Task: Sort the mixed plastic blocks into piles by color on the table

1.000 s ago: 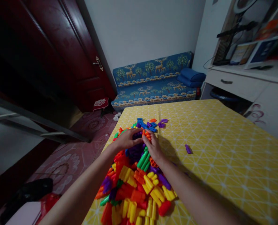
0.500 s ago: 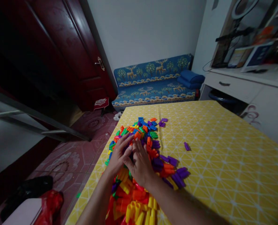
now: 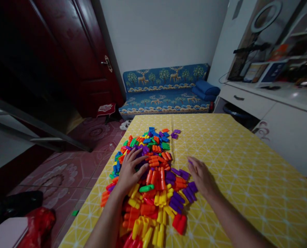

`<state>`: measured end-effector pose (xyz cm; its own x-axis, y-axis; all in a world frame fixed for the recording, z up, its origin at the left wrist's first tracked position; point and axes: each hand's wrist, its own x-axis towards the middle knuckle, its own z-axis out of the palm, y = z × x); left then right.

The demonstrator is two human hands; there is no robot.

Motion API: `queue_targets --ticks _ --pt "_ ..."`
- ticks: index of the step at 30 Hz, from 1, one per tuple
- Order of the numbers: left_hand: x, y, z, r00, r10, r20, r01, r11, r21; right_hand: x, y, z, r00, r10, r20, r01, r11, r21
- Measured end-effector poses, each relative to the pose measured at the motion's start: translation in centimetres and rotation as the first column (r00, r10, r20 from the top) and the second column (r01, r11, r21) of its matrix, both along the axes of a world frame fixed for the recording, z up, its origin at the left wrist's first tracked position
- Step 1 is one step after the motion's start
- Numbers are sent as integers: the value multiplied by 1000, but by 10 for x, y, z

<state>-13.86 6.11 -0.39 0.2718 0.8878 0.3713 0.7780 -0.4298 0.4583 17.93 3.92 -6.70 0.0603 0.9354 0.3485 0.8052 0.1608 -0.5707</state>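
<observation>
A long heap of bullet-shaped plastic building blocks [image 3: 155, 179] in purple, orange, yellow, red, green and blue lies on the yellow table. My left hand [image 3: 130, 168] rests on the heap's left side, fingers spread, over some purple blocks [image 3: 144, 149]. To the right of the heap, my right hand [image 3: 202, 177] is low over the cloth with its fingertips together on a purple building block [image 3: 191, 161]; most of that block is hidden by the fingers. Several purple blocks [image 3: 189, 193] lie just left of this hand.
A yellow patterned tablecloth [image 3: 236, 162] covers the table. Beyond it stands a blue sofa [image 3: 155, 91] with deer on its cover. A white cabinet [image 3: 279, 120] is at the right. On the floor at the left are a stool [image 3: 106, 109] and a red bag [image 3: 41, 224].
My hands have come apart. The right one moved off the heap to the right and took the lone purple block; the left stayed on the heap. The view shifted slightly.
</observation>
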Motion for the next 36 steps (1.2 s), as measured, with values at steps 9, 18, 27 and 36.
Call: queue_targets --ticks 9,18,27,36 --pt "-8 -6 3 989 -52 141 58 998 -39 -140 -31 1 991 112 -69 -106 990 94" --pt "-14 -7 -2 975 41 218 -39 999 -15 -103 5 45 850 526 29 -523 849 -69" --pt "-9 -10 -4 987 52 152 -48 998 -29 -24 169 26 999 -7 -42 12 991 131" --pt "-6 -12 0 989 66 134 -61 997 -38 -83 218 17 989 65 -132 -88 981 -174"
